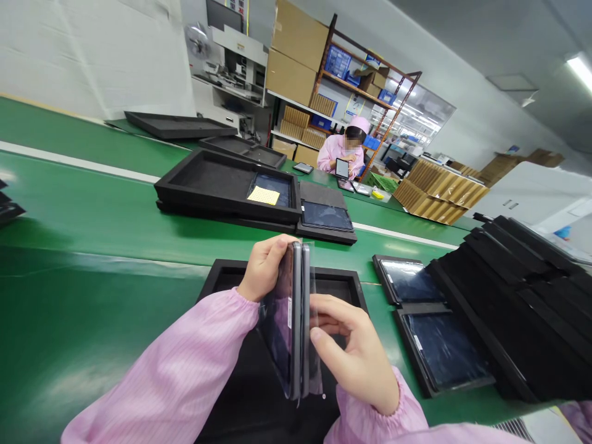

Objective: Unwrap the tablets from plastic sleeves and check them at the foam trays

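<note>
Two tablets (304, 320) in clear plastic film stand on edge, face to face side by side, above a black foam tray (226, 271). My left hand (264, 266) grips them near the upper end, thumb over the top edge. The left tablet's dark screen faces left and carries a small white label. My right hand (354, 348) has its curled fingers and thumb against the right tablet and its loose film. Part of the tray is hidden behind my sleeves and the tablets.
Beyond my hands, stacked black trays (203, 203) hold a tablet with a yellow sheet (264, 195). Trays with filmed tablets (446, 348) and a leaning pile of black trays (531, 308) lie on the right. A co-worker in pink (345, 151) handles a tablet farther along the green bench (92, 296).
</note>
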The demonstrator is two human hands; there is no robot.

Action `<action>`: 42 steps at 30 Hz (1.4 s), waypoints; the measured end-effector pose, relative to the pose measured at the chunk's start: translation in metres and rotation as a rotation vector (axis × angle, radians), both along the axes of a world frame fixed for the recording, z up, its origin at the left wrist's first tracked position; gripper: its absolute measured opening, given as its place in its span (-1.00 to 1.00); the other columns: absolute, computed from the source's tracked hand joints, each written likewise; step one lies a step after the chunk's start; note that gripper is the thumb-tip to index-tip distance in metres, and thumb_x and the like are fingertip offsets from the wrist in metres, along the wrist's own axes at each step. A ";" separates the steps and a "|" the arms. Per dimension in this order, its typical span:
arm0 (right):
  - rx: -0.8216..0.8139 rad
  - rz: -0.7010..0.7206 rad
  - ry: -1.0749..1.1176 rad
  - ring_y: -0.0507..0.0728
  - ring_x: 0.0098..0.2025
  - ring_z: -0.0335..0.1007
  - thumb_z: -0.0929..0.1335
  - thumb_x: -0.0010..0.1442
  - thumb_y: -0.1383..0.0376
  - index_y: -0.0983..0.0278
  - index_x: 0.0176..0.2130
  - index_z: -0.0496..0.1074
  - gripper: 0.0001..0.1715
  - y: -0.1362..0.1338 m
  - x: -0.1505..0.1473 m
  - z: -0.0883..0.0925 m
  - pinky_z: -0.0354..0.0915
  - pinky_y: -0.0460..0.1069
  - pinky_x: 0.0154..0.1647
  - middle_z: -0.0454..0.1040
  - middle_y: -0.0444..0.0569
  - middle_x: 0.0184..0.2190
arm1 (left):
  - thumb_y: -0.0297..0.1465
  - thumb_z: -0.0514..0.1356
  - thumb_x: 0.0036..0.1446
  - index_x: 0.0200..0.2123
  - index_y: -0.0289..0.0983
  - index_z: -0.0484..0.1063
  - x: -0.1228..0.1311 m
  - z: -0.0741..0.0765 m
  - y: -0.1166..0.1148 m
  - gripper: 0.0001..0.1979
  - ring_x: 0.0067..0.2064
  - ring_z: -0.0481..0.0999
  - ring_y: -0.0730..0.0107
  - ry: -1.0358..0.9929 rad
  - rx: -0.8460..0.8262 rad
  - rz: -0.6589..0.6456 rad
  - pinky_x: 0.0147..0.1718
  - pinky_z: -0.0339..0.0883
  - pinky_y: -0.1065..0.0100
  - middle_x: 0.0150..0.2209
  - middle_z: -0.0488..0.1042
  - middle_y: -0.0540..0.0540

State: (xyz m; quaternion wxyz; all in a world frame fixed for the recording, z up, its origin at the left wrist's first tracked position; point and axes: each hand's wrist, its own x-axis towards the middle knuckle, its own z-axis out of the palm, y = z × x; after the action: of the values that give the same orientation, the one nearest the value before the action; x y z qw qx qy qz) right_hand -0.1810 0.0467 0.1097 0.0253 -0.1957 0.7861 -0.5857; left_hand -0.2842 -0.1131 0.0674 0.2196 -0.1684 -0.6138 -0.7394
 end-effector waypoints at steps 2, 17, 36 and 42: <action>-0.007 0.001 -0.002 0.04 -0.25 0.61 0.31 0.06 0.44 0.23 -0.06 0.59 -0.53 0.000 0.001 0.001 0.51 -0.18 -0.27 0.60 0.00 -0.07 | 0.26 0.12 0.06 -0.55 -0.24 0.46 0.000 0.000 0.000 -0.35 -0.48 0.43 0.30 -0.015 0.000 -0.001 -0.37 0.37 0.27 -0.53 0.51 -0.06; -0.017 -0.023 -0.018 0.10 -0.21 0.59 0.43 0.02 0.39 0.19 0.02 0.58 -0.48 0.000 0.000 -0.002 0.54 -0.11 -0.27 0.60 -0.02 -0.02 | 0.29 0.10 0.03 -0.56 -0.24 0.42 -0.003 0.005 0.002 -0.33 -0.52 0.36 0.34 -0.041 -0.018 -0.002 -0.45 0.30 0.30 -0.55 0.46 -0.04; -0.033 -0.024 0.021 0.11 -0.19 0.58 0.29 0.03 0.40 0.24 0.01 0.58 -0.44 -0.003 -0.004 -0.004 0.55 -0.07 -0.25 0.59 0.02 -0.02 | 0.30 0.13 -0.01 -0.54 -0.25 0.45 -0.007 0.005 0.002 -0.32 -0.53 0.31 0.38 -0.072 0.022 0.004 -0.51 0.23 0.32 -0.55 0.44 -0.03; -0.016 0.018 0.040 0.10 -0.18 0.55 0.27 0.05 0.42 0.20 0.04 0.56 -0.41 -0.007 -0.002 0.002 0.52 -0.08 -0.21 0.57 -0.02 -0.01 | 0.29 0.13 -0.01 -0.55 -0.24 0.43 -0.009 0.003 0.002 -0.34 -0.48 0.38 0.33 -0.078 0.001 0.030 -0.45 0.30 0.32 -0.53 0.47 -0.06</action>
State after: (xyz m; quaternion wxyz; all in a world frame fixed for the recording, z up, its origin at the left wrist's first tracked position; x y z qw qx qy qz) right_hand -0.1834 0.0402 0.1113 0.0134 -0.2148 0.7800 -0.5876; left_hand -0.2934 -0.1108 0.0706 0.2066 -0.1301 -0.6238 -0.7424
